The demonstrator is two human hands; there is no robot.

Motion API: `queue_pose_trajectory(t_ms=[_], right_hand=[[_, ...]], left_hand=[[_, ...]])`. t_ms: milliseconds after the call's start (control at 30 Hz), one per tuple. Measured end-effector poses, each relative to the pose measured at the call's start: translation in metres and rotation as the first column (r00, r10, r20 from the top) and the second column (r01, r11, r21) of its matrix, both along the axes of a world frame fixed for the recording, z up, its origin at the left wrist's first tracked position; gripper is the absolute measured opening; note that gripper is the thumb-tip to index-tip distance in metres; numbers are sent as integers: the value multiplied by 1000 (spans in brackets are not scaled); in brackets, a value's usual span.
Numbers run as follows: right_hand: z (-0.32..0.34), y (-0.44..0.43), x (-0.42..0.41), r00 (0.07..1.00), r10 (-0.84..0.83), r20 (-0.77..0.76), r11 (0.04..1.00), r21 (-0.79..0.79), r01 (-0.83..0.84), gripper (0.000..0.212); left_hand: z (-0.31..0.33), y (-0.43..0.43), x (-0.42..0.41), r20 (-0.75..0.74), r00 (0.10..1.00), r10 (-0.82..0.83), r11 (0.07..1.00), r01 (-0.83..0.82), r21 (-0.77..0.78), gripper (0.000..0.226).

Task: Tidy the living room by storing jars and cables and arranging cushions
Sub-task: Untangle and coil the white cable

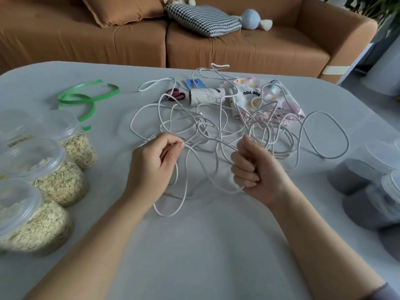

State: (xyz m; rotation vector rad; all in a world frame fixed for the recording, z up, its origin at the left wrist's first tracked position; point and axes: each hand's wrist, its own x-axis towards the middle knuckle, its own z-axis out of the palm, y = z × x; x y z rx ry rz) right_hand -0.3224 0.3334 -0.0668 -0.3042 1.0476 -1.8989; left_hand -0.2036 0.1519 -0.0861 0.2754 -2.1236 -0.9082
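The left hand pinches a strand of the white cable between thumb and forefinger, while the right hand, just beside it, is closed in a fist round another stretch of the same cable. Most of the cable lies in a loose tangle on the table just beyond both hands, with one loop trailing back under the left wrist and another swinging out well to the right of the right hand. Judged from this, the cable work has barely begun: nothing is coiled or bound. Beyond the tangle sit a cardboard tube, red scissors and a printed pouch, any of which may serve for storing it. The oat-filled jars stand grouped left of the left hand, lids on, and grey jars stand right of the right hand; none is put away. Far beyond both hands, on the sofa, the brown cushion and the houndstooth cushion lie askew, so arranging them appears not yet done.
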Motion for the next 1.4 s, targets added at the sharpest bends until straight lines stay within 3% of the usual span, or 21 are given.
queue_pose_trajectory(t_ms=[167, 267, 433, 833, 1000, 1133, 1267, 1400], right_hand=[[2, -10, 5, 999, -43, -30, 998, 39, 44, 31], [0, -11, 4, 998, -29, -56, 999, 36, 31, 38], [-8, -14, 5, 989, 4, -145, 998, 64, 6, 39], [-15, -18, 14, 956, 79, -281, 994, 100, -53, 45], [-12, -17, 17, 961, 116, -252, 988, 133, -84, 30], [-10, -18, 16, 945, -51, -324, 992, 93, 86, 24], [-8, -18, 11, 932, -345, -108, 929, -178, 324, 19], [-6, -13, 2, 891, -450, 64, 851, -272, 450, 12]], left_hand=[[2, -4, -13, -32, 997, -69, 997, 68, -47, 23], [-3, -7, -24, -10, 994, -112, 989, 111, -96, 25], [-9, -11, -29, -59, 996, -65, 998, 64, -9, 35], [-6, -9, -24, -115, 989, -89, 996, 85, -32, 30], [-4, -7, -24, -72, 991, -114, 992, 110, -54, 30], [-2, -2, -25, -23, 992, -122, 984, 117, -135, 22], [-3, 0, -24, -5, 995, -104, 984, 102, -145, 10], [-6, -2, -25, 28, 998, -55, 998, 54, 15, 15]])
